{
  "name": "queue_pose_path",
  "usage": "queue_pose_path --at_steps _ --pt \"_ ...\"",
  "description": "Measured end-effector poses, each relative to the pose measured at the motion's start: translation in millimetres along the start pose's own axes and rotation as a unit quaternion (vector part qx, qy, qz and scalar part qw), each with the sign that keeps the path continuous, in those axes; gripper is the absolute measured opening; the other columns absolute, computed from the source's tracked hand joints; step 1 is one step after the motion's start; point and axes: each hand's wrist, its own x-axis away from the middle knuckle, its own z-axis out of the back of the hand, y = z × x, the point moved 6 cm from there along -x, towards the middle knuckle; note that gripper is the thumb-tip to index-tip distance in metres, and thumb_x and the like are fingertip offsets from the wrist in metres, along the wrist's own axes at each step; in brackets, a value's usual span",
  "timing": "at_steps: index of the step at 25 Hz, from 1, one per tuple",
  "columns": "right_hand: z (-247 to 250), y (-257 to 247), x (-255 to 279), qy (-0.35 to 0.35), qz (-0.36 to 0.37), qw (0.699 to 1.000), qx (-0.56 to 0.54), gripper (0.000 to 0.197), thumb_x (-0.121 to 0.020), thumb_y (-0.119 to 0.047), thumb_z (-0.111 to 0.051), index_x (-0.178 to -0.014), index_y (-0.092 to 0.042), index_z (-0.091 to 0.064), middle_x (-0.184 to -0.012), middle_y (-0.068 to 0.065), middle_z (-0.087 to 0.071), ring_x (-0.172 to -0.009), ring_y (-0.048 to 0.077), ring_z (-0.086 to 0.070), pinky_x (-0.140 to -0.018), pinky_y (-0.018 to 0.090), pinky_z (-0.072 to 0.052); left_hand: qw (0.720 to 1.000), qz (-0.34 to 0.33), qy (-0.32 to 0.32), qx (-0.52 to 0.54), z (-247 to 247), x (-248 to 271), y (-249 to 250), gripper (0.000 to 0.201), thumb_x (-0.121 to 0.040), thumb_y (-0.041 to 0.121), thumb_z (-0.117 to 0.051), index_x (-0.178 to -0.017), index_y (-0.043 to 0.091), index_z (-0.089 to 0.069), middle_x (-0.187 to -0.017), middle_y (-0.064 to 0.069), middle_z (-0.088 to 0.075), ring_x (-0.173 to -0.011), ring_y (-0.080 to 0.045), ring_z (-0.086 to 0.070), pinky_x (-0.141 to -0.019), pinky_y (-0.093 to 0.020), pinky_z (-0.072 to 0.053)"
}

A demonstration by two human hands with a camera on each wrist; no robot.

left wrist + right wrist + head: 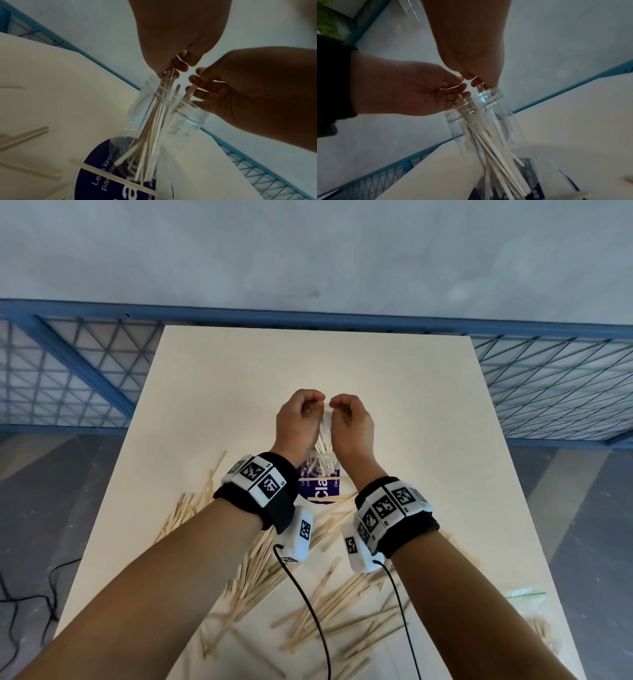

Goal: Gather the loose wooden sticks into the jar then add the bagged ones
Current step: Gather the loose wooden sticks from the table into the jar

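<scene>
Both hands – left hand (pixel 298 419) & right hand (pixel 350 421) – we're pinching stick tops (pixel 169 75), steadying them upright inside the jar (pixel 164 119).

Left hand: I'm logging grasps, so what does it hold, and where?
The left hand pinches a bundle of wooden sticks by their top ends, above the jar mouth.

I am seeing pale, light-wood sticks (pixel 318 604) lying across the cream table (pixel 394 392). The jar (pixel 171 116) is showing clear, with a dark purple label (pixel 320 491) carrying white letters. Black wristbands (pixel 274 501) are wearing white blocks printed with black-and-white square codes. Black cables (pixel 308 604) are trailing down. Blue-framed wire mesh (pixel 548 392) is showing a grid pattern beneath a grey-white wall (pixel 308 251).
</scene>
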Motion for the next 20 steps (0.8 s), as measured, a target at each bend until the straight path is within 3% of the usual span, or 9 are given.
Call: queue_pose_path --at_steps 2,3,6,8,9,12,15,17,20 --pt "9 -6 4 0.011 0.009 1.000 0.016 0.032 -0.087 0.004 -0.040 -0.110 -0.008 -0.059 -0.107 0.003 -0.062 -0.099 0.013 -0.054 -0.089 0.024 -0.045 0.998 -0.034 0.033 -0.036 11 3 8 0.018 -0.087 0.001 -0.051 -0.100 0.005 -0.063 -0.098 0.002 -0.062 -0.095 -0.011 -0.056 -0.090 -0.022 -0.043" --pt "17 -9 7 0.022 0.018 0.999 0.021 0.034 -0.087 0.005 -0.039 -0.112 -0.008 -0.058 -0.112 0.005 -0.062 -0.102 0.012 -0.054 -0.091 0.022 -0.044 0.996 -0.054 0.052 -0.050 17 6 12 0.019 -0.086 0.001 -0.051 -0.099 0.006 -0.063 -0.100 0.002 -0.062 -0.097 -0.010 -0.056 -0.091 -0.019 -0.042" --pt "50 -4 20 0.058 0.047 0.997 0.012 0.032 -0.085 0.006 -0.042 -0.108 -0.005 -0.060 -0.104 0.007 -0.063 -0.097 0.013 -0.057 -0.077 0.001 -0.042 0.991 -0.086 0.076 -0.065 32 25 14 0.018 -0.085 0.000 -0.050 -0.096 0.006 -0.063 -0.098 0.003 -0.061 -0.089 -0.001 -0.055 -0.081 -0.010 -0.041" --pt "77 18 36 0.067 0.032 0.996 0.053 0.026 -0.086 0.005 -0.044 -0.105 -0.003 -0.061 -0.103 0.012 -0.065 -0.092 0.014 -0.057 -0.073 0.001 -0.043 0.993 -0.079 0.052 -0.075 33 49 2 0.016 -0.085 -0.001 -0.050 -0.092 0.006 -0.063 -0.096 0.002 -0.063 -0.078 0.006 -0.055 -0.071 -0.004 -0.041" --pt "90 34 44 0.061 0.013 0.993 0.100 0.025 -0.085 0.003 -0.046 -0.105 -0.002 -0.060 -0.106 0.014 -0.065 -0.092 0.015 -0.057 -0.078 0.007 -0.047 0.994 -0.064 0.021 -0.087 31 62 -8 0.016 -0.085 -0.002 -0.050 -0.091 0.006 -0.063 -0.096 -0.001 -0.064 -0.076 0.003 -0.055 -0.069 -0.004 -0.042" --pt "116 99 66 -0.034 -0.113 0.942 0.314 0.038 -0.084 -0.007 -0.051 -0.122 -0.006 -0.051 -0.130 0.018 -0.049 -0.116 0.031 -0.049 -0.099 0.036 -0.039 0.968 0.038 -0.143 -0.201 9 102 -62 0.017 -0.087 0.007 -0.053 -0.101 0.008 -0.062 -0.107 -0.009 -0.063 -0.085 -0.013 -0.054 -0.073 -0.018 -0.042" --pt "130 139 93 -0.119 -0.210 0.846 0.475 0.064 -0.078 -0.026 -0.060 -0.134 -0.012 -0.034 -0.145 0.014 -0.028 -0.132 0.035 -0.027 -0.107 0.048 -0.030 0.875 0.086 -0.282 -0.383 -9 139 -104 0.038 -0.084 0.030 -0.058 -0.118 0.016 -0.051 -0.122 -0.008 -0.050 -0.109 -0.021 -0.050 -0.088 -0.031 -0.041" --pt "130 143 105 -0.130 -0.203 0.834 0.496 0.070 -0.074 -0.031 -0.063 -0.134 -0.011 -0.033 -0.144 0.013 -0.028 -0.132 0.036 -0.028 -0.107 0.049 -0.029 0.839 0.057 -0.262 -0.473 -14 152 -104 0.049 -0.082 0.036 -0.057 -0.125 0.018 -0.044 -0.129 -0.009 -0.043 -0.117 -0.027 -0.044 -0.096 -0.038 -0.041" --pt "118 140 117 -0.147 -0.139 0.824 0.529 0.061 -0.077 -0.029 -0.060 -0.131 -0.012 -0.037 -0.138 0.013 -0.035 -0.126 0.035 -0.036 -0.106 0.048 -0.031 0.844 -0.003 -0.235 -0.483 -31 152 -93 0.062 -0.082 0.038 -0.058 -0.135 0.019 -0.034 -0.145 -0.011 -0.030 -0.133 -0.029 -0.031 -0.106 -0.042 -0.035"
